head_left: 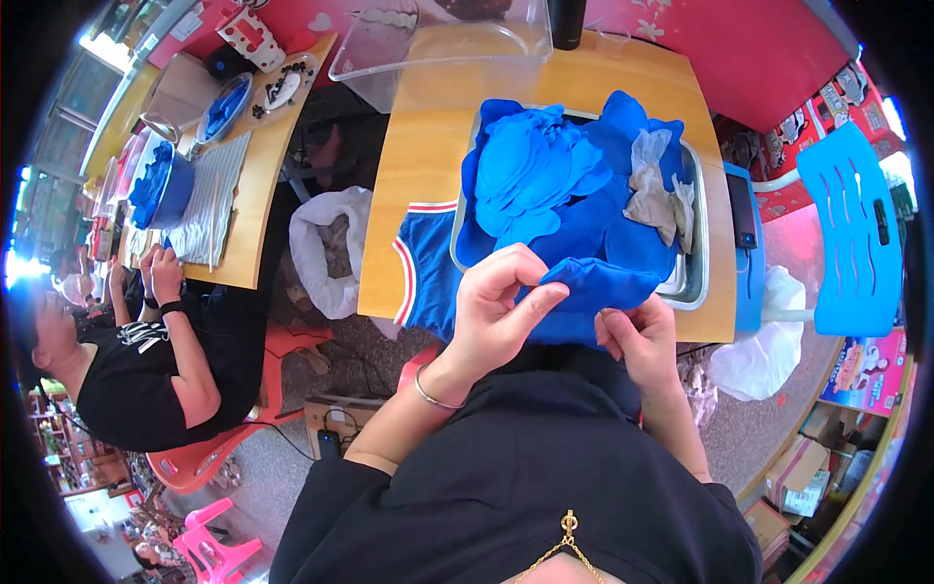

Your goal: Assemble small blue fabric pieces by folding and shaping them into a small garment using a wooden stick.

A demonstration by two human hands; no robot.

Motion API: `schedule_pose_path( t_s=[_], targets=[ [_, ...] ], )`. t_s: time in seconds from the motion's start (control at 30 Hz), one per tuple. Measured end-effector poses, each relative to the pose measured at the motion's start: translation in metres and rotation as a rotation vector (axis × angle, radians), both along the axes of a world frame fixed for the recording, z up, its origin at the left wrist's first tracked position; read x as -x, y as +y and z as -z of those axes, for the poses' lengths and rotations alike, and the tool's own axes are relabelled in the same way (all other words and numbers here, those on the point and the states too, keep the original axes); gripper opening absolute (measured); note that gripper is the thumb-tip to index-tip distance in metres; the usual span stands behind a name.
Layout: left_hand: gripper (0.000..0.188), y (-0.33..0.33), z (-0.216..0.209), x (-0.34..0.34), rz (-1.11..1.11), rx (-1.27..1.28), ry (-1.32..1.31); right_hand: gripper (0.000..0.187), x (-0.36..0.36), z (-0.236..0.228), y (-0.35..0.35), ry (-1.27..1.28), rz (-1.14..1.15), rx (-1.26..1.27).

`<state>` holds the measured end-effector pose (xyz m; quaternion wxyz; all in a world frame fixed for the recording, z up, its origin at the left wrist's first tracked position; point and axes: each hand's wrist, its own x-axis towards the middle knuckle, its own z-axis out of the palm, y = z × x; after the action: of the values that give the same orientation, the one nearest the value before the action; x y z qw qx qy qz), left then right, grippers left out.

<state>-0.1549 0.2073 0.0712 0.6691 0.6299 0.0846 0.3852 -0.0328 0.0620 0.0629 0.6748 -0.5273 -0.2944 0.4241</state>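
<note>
My left hand [501, 310] pinches the upper left edge of a blue fabric piece [598, 290], thumb against the fingers. At the piece's lower right edge, my right hand [639, 339] grips it between thumb and fingertips. The cloth is stretched between both hands over the near side of a metal tray [693, 280]. In that tray lies a stack of rounded blue fabric pieces [535, 161], with a crumpled, thin, pale item [650, 190] on the right. Left of the tray, a blue cloth with red-and-white trim [428, 263] hangs over the table's near edge.
The tray stands on a wooden table [413, 146]. A clear plastic bin [443, 60] is at its far end. White bags stand on the floor at left [316, 258] and right [769, 341]. A blue chair [846, 253] is at right; another person [146, 380] sits at a table at left.
</note>
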Motion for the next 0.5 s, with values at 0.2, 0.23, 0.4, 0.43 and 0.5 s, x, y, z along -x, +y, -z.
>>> schedule_pose_path(
  t_s=[0.2, 0.23, 0.4, 0.43, 0.5],
  targets=[
    [0.010, -0.003, 0.005, 0.001, 0.002, 0.125, -0.027, 0.008, 0.001, -0.001, 0.000, -0.196, 0.046, 0.048],
    [0.009, -0.002, 0.006, 0.001, -0.010, 0.160, -0.028, 0.009, -0.001, -0.003, 0.002, -0.326, 0.059, 0.059],
    [0.008, -0.002, 0.005, 0.002, 0.061, 0.092, -0.016, 0.009, -0.001, 0.005, -0.003, -0.183, 0.035, 0.042],
    [0.008, -0.004, -0.002, 0.001, 0.053, 0.159, 0.017, 0.009, 0.000, 0.004, -0.002, -0.152, 0.046, 0.010],
    [0.008, -0.006, -0.009, 0.000, 0.044, 0.226, 0.052, 0.009, 0.000, 0.003, -0.002, -0.173, 0.043, 0.012]
  ],
)
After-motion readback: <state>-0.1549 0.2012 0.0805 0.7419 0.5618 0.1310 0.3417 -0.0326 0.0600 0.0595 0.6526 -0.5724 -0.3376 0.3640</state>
